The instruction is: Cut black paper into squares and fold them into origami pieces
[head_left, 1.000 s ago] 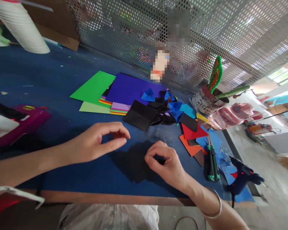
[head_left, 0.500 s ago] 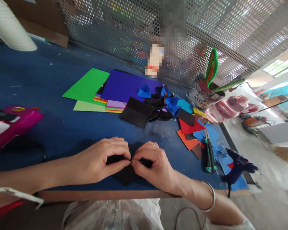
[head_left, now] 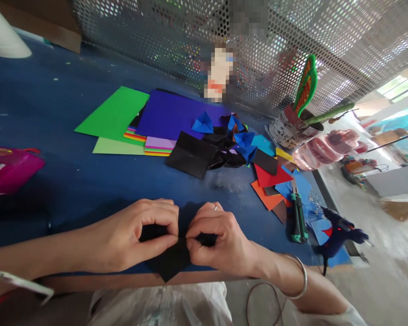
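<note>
A sheet of black paper (head_left: 168, 262) lies at the front edge of the blue table, one corner pointing toward me. My left hand (head_left: 146, 233) pinches its upper edge between thumb and curled forefinger. Close beside it, my right hand (head_left: 216, 235), with a ring on one finger, pinches the same paper. A small gap separates the two pinches, and much of the sheet is hidden under the hands. Beyond them lie a folded black square (head_left: 190, 156) and several folded blue paper pieces (head_left: 245, 142).
Behind are a stack of coloured sheets (head_left: 180, 113) and a green sheet (head_left: 117, 113). To the right lie paper scraps (head_left: 272, 174), a utility knife (head_left: 297, 217), a glue gun (head_left: 342, 231) and a pink bottle (head_left: 326, 149). A magenta object (head_left: 12, 170) sits at left.
The black paper's near corner has come closer to me, showing more of the sheet, and the gap between my pinching fingers has widened. The view has shifted slightly.
</note>
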Available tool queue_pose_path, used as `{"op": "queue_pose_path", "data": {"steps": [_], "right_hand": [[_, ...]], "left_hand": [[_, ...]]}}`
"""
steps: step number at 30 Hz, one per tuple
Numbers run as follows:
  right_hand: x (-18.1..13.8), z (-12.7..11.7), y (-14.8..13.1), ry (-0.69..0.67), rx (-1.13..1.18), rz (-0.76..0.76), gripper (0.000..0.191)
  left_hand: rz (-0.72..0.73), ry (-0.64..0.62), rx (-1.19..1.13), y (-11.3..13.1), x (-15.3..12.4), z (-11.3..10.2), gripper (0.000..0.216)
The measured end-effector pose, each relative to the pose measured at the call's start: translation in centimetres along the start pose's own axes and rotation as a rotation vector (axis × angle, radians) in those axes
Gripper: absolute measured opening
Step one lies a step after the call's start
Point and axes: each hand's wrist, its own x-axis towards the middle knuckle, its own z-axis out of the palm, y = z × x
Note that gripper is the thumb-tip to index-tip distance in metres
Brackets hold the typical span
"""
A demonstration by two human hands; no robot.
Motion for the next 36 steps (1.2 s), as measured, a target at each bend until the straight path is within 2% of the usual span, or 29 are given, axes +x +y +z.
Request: {"op": "queue_pose_path", "data": {"steps": [6, 13, 18, 24, 36], "right_hand": [[0.4, -1.0, -0.3, 0.038, 0.084, 0.035, 0.017], [0.8, -2.3, -0.4, 0.055, 0.080, 0.074, 0.020], [0.9, -2.7, 0.2, 0.066, 0.097, 0.044, 0.020], [0.8, -3.3, 0.8, 0.050, 0.061, 0.085, 0.019], [1.0, -3.6, 0.9, 0.035, 0.061, 0.059, 0.022]], "left_hand": [[-0.116, 0.039, -0.028, 0.6, 0.0, -0.9, 0.026], [-0.158, 0.063, -0.043, 1.0, 0.1, -2.2, 0.028], [-0.159, 0.069, -0.048, 0.9, 0.1, -2.6, 0.029], [-0.177, 0.114, -0.029, 0.6, 0.1, -3.0, 0.031], [-0.186, 0.107, -0.055, 0.4, 0.2, -3.3, 0.030]]}}
